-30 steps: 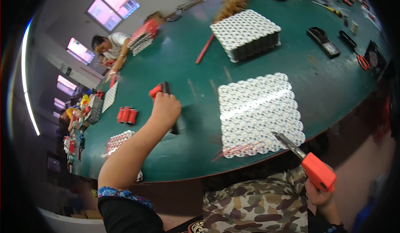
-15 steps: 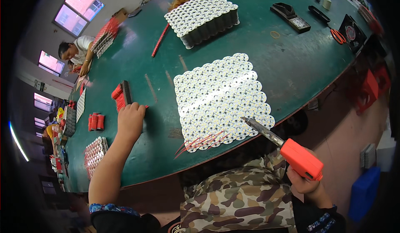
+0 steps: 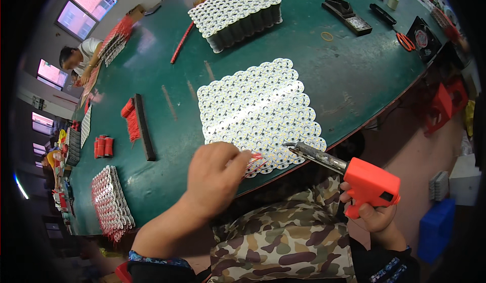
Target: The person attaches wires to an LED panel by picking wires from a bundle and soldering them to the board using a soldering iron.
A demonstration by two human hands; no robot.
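Note:
A white panel of joined round LED circuit boards (image 3: pixel 258 101) lies flat at the table's near edge, with a bright reflection across it. Over its near left part, my left hand (image 3: pixel 217 174) pinches thin red wires (image 3: pixel 257 157); their other ends are hidden under the fingers. Wrapped round the pistol grip of a red soldering gun (image 3: pixel 372 182) is my right hand (image 3: pixel 374 214). The gun's metal tip (image 3: pixel 291 145) points left, at the panel's near right part; whether it touches cannot be told.
Left on the green table (image 3: pixel 174 75) are a dark bar (image 3: pixel 144 126), a red wire bundle (image 3: pixel 131 118), red rolls (image 3: pixel 104 146) and stacked round boards (image 3: pixel 111 199). Farther off stand a board stack (image 3: pixel 235 17), a black holder (image 3: pixel 347 15) and orange-handled scissors (image 3: pixel 405 41). Another person (image 3: pixel 83 58) works far left.
My left hand has come from the dark bar to the panel and taken hold of the red wires. The soldering gun is still in my right hand. The view has shifted slightly.

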